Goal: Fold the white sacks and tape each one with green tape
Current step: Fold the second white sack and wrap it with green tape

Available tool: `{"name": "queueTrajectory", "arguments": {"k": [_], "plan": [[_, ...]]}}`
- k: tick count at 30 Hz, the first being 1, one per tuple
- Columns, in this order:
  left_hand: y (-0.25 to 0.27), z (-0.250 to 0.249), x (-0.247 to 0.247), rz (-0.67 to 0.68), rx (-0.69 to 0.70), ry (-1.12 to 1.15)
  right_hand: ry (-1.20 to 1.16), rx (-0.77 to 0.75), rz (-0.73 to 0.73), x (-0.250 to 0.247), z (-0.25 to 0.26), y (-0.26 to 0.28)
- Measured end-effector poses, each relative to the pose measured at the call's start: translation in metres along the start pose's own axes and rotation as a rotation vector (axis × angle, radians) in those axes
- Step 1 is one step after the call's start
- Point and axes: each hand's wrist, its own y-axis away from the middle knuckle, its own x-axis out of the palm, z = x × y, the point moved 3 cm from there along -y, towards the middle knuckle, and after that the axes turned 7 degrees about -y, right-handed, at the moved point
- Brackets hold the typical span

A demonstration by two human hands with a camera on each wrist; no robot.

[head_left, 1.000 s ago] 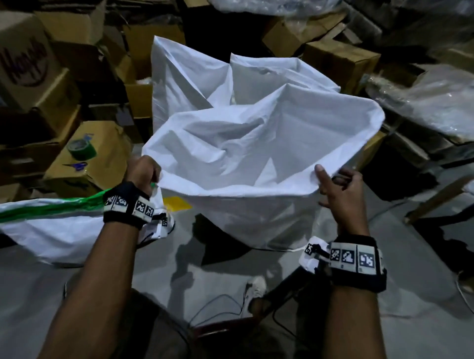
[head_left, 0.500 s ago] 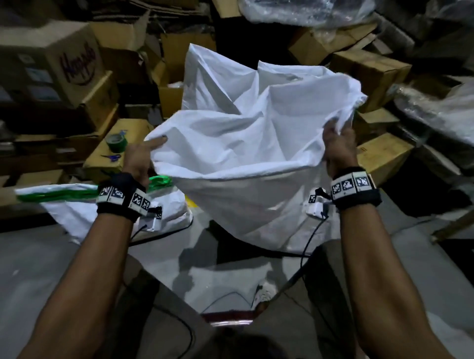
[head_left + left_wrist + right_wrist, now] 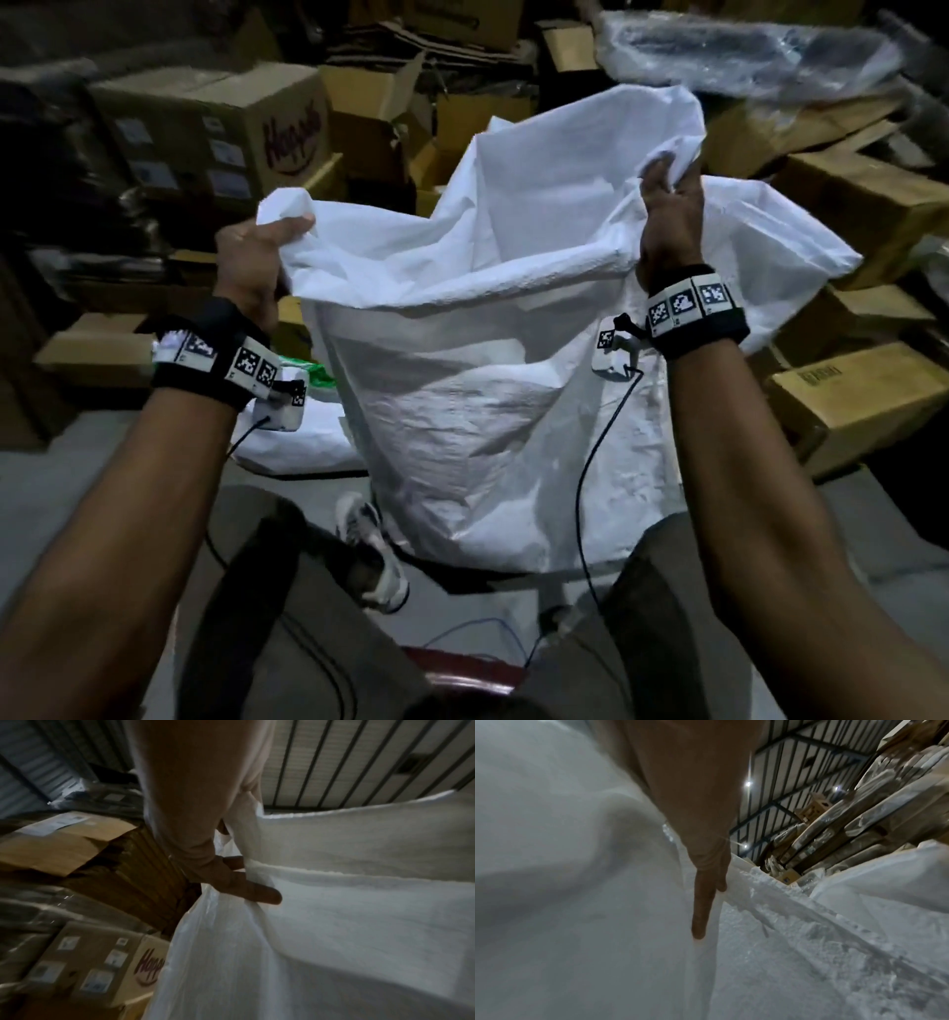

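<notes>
Both hands, left (image 3: 251,267) and right (image 3: 670,216), grip the crinkled woven white sack (image 3: 477,411) by its rim.

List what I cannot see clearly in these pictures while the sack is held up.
- Green tape on the folded sack on the floor: head view, almost all hidden behind the left hand and the held sack.
- Right hand fingertips: head view, buried in cloth; the right wrist view is blurred.
- Box lettering: head view, too blurred to read fully; left wrist view, cut off by the held sack.
</notes>
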Motion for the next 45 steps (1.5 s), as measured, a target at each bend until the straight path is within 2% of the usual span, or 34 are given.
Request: {"name": "queueTrajectory", "arguments": {"k": [3, 5, 7, 13, 16, 18, 21, 23, 26, 29, 33, 36, 37, 40, 42, 44, 45], "plan": [[-0.011, 0.005, -0.01, -0.069, -0.029, 0.018, 0.037, 0.071, 0.048, 0.021, -0.031, -0.015], [-0.019, 0.0, -0.016, -0.123, -0.018, -0.002, 0.024, 0.099, 0.079, 0.024, -0.071, -0.043], [-0.026, -0.007, -0.023, -0.153, -0.032, -0.003, -0.019, 0.119, 0.101, 0.033, -0.083, -0.055], [-0.017, -0.03, -0.052, -0.25, 0.122, 0.147, -0.001, 0.047, 0.038, 0.052, -0.042, -0.046], [0.014, -0.02, -0.061, -0.162, 0.058, 0.233, -0.032, 0.026, 0.026, 0.033, -0.022, -0.018], [0.036, 0.003, -0.069, -0.153, 0.001, 0.218, -0.073, 0.106, 0.077, 0.01, -0.021, 0.004], [0.075, 0.045, -0.082, -0.159, -0.091, 0.13, 0.058, 0.257, 0.088, -0.03, -0.019, 0.045], [0.09, 0.069, -0.096, -0.188, -0.241, 0.003, 0.12, 0.345, 0.092, -0.056, -0.022, 0.068], [0.104, 0.085, -0.121, -0.058, -0.399, -0.064, 0.169, 0.403, 0.011, -0.085, -0.023, 0.086], [0.125, 0.073, -0.122, 0.06, -0.396, -0.089, 0.055, 0.458, -0.083, -0.108, -0.019, 0.097], [0.139, 0.074, -0.126, 0.137, -0.462, -0.292, 0.05, 0.522, -0.191, -0.142, -0.018, 0.096], [0.149, 0.077, -0.133, 0.091, -0.414, -0.294, 0.203, 0.478, -0.2, -0.164, -0.009, 0.099], [0.155, 0.079, -0.135, 0.05, -0.355, -0.297, 0.268, 0.471, -0.206, -0.172, -0.004, 0.101], [0.176, 0.084, -0.152, -0.186, -0.091, -0.357, 0.47, 0.5, -0.144, -0.197, 0.016, 0.11], [0.185, 0.091, -0.177, -0.37, 0.069, -0.539, 0.616, 0.483, -0.104, -0.217, 0.023, 0.115], [0.193, 0.096, -0.193, -0.469, 0.122, -0.681, 0.847, 0.4, -0.045, -0.228, 0.027, 0.124], [0.196, 0.098, -0.197, -0.464, 0.142, -0.708, 0.964, 0.352, -0.04, -0.234, 0.024, 0.126]]}}
